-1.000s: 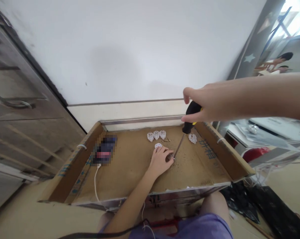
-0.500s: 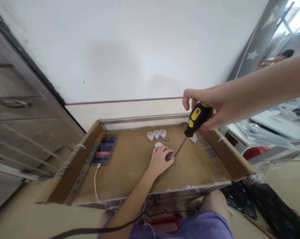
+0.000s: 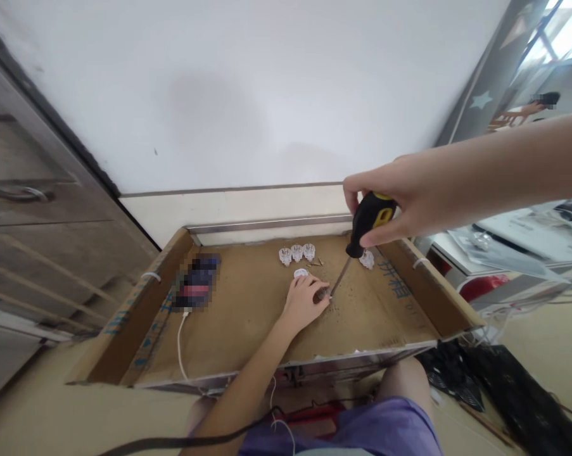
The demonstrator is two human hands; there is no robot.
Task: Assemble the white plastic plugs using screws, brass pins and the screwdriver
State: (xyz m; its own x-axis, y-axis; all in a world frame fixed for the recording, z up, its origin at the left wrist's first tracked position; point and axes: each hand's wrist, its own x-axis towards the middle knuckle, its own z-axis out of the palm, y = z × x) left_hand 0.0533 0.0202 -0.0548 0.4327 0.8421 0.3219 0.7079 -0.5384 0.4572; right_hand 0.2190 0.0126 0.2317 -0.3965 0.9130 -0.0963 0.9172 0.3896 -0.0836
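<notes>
My right hand (image 3: 385, 196) is wrapped round the black-and-yellow handle of a screwdriver (image 3: 374, 215), its shaft slanting down to the left. The tip meets a small, clear-looking plug part (image 3: 322, 293) that my left hand (image 3: 307, 301) pinches against the cardboard. Most of that part is hidden by the fingers. Just beyond the left hand lies a white plug piece (image 3: 301, 273). Behind it stand three white plugs in a row, the middle plug (image 3: 297, 253) touching its neighbours. Several small brass-coloured screws (image 3: 316, 263) lie close by. Another white plug (image 3: 368, 259) sits partly behind the screwdriver.
A cardboard sheet (image 3: 238, 316) with raised side flaps covers the table against a white wall (image 3: 247, 114). At left lies a blurred-out phone (image 3: 197, 282) with a white cable (image 3: 180, 348). Dark crumbs dot the cardboard. Far right, a person (image 3: 523, 114) sits in the background.
My right hand has turned the screwdriver handle, so its yellow patches face another way, and the fingers have closed more round it. The left hand keeps its hold on the part.
</notes>
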